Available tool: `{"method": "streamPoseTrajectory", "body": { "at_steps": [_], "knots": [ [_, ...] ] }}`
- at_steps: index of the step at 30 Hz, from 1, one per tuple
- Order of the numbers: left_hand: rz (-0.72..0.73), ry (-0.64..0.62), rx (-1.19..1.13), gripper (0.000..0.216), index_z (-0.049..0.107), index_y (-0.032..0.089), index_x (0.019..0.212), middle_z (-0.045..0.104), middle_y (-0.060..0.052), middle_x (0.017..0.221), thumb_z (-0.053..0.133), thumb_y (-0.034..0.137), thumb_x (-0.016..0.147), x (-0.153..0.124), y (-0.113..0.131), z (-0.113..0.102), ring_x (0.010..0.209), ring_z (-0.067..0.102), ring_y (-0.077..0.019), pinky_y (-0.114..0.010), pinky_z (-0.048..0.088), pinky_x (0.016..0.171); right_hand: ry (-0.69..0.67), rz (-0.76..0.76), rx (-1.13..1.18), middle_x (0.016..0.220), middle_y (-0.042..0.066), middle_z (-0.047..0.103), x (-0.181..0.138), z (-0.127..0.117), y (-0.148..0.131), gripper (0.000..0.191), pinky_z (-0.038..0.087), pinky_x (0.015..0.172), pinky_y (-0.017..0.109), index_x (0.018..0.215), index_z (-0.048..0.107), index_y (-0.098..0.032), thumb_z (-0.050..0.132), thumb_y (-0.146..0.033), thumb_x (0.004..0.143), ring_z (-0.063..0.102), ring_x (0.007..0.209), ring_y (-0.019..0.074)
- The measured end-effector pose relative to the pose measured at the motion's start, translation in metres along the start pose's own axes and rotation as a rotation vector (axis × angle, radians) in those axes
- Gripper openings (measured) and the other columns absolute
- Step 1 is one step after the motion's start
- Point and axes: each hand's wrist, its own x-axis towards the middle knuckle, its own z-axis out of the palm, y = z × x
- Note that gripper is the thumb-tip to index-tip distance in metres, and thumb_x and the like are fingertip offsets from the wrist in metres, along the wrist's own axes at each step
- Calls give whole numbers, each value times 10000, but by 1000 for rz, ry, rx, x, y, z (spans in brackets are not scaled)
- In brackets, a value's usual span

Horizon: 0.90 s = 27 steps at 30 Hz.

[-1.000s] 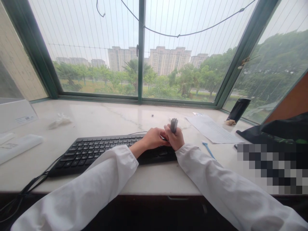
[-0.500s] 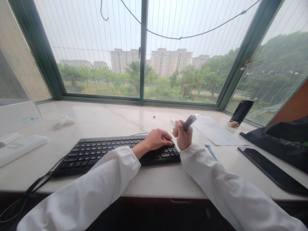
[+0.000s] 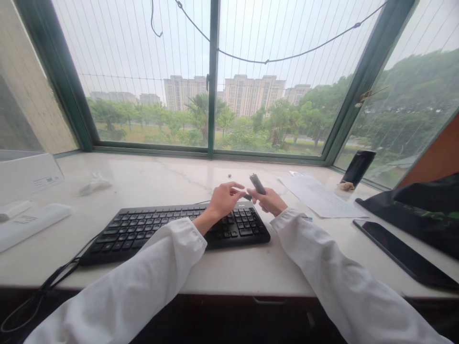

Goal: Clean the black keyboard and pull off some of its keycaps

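Note:
A black keyboard (image 3: 143, 227) lies on the pale stone counter. Over its right end, my left hand (image 3: 224, 198) has thumb and index finger pinched on a small black piece (image 3: 247, 197); its kind is too small to make out. Just to the right, my right hand (image 3: 270, 199) is wrapped round a short dark grey cylindrical tool (image 3: 257, 184), whose upper end points up and away. The fingertips of both hands nearly meet at the black piece. Whether the right fingers touch it too, I cannot tell.
Printed paper (image 3: 321, 193) lies right of my hands, with a phone (image 3: 405, 253) nearer the edge. A blue stick (image 3: 309, 218) is mostly hidden by my right sleeve. A black can-like object (image 3: 359, 168) stands by the window; white boxes (image 3: 32, 179) are at left.
My left hand has lifted off the keys, now pinching a small black piece. My right hand has turned inward toward it, and the grey tool now tilts the other way.

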Motion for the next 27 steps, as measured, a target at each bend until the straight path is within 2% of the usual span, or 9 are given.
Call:
{"method": "streamPoseTrajectory", "body": {
  "at_steps": [3,6,9,12,15,18,21,25,27],
  "knots": [
    [-7,30,27,267,670,216,1051,743,-32,885,623,348,824,0,-1,-1,812,684,-177,-287,519,782,-122,-66,-93,424,-22,478,-1,2,2,423,234,374,208,610,690,-146,687,-560,698,317,380,60],
    [12,31,25,242,658,215,1059,738,-28,905,598,293,838,0,0,-1,824,680,-168,-281,519,799,-176,-101,-70,539,17,609,2,3,5,391,249,390,210,697,742,-150,697,-538,696,344,403,63],
    [144,51,149,214,672,215,1030,719,-34,957,565,250,849,-4,4,-2,777,663,-151,-279,516,793,-128,-64,-45,575,24,632,7,1,10,427,244,382,217,734,746,-146,698,-566,682,352,401,67],
    [284,47,298,229,683,212,1024,686,-49,1025,611,273,814,-8,7,-2,787,648,-156,-287,511,794,-88,8,-69,407,-35,465,11,0,15,466,214,366,223,700,725,-150,678,-613,678,312,369,76],
    [306,19,342,289,675,196,1036,681,-60,1039,675,317,773,-8,6,-3,851,648,-178,-292,507,815,-94,-4,-100,366,-56,379,10,0,14,450,236,383,227,599,672,-161,683,-604,677,320,367,79],
    [297,-8,359,304,665,190,1045,699,-52,1013,689,317,770,-6,4,-4,861,651,-187,-293,505,806,-102,-22,-128,397,-41,436,6,2,10,428,283,430,233,553,635,-172,689,-575,684,367,398,86],
    [291,-5,394,307,666,189,1029,707,-49,974,707,332,760,-5,3,-7,856,652,-199,-298,503,780,-75,-41,-211,491,-10,539,4,3,7,415,346,510,246,607,658,-173,635,-565,742,473,491,120],
    [283,14,461,290,672,192,979,699,-59,978,730,347,741,-6,3,-10,867,648,-211,-305,498,786,42,-146,-379,694,27,662,6,3,10,376,400,646,268,747,704,-183,561,-524,813,599,719,184],
    [284,14,482,295,670,193,982,694,-61,988,732,347,738,-7,3,-12,865,647,-213,-305,498,778,96,-159,-471,725,33,676,8,3,14,355,401,661,268,753,694,-194,546,-508,827,614,756,194]
  ]
}}
